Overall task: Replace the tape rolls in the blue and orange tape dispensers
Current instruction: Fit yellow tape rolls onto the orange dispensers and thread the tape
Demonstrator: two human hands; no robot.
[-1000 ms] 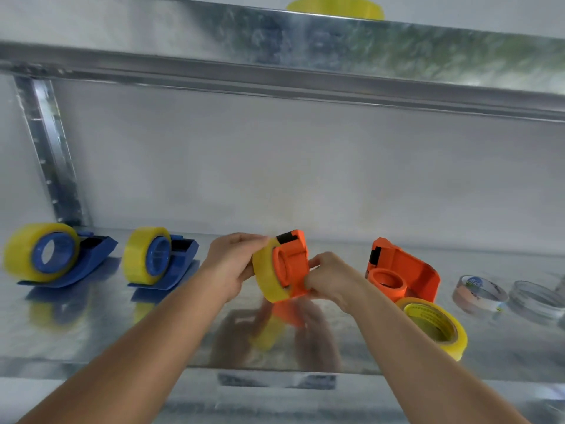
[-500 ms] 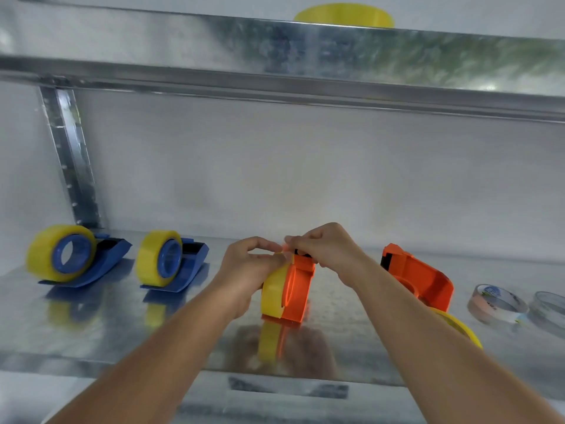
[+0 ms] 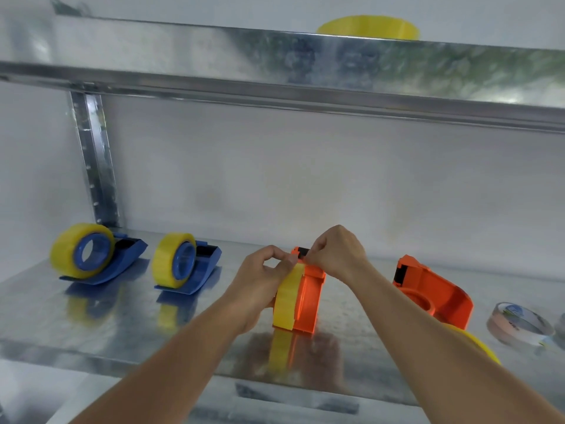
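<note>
We steady the light, rigid orange tape dispenser (image 3: pixel 307 298) with our left hand (image 3: pixel 260 286) gripping its yellow roll (image 3: pixel 286 301); our right hand (image 3: pixel 336 255) pinches the sticky tape end at the cutter.

Two blue plastic tape dispensers (image 3: pixel 122 264) (image 3: pixel 203 270) and two orange plastic tape dispensers (image 3: pixel 310 298) (image 3: pixel 434 289) stand on the metal shelf. Five yellow tape rolls show: (image 3: pixel 65 252), (image 3: pixel 166 258), (image 3: pixel 286 301), (image 3: pixel 486 350), (image 3: pixel 368 27). One pale, nearly used-up tape roll (image 3: pixel 516 324) lies at the right.
</note>
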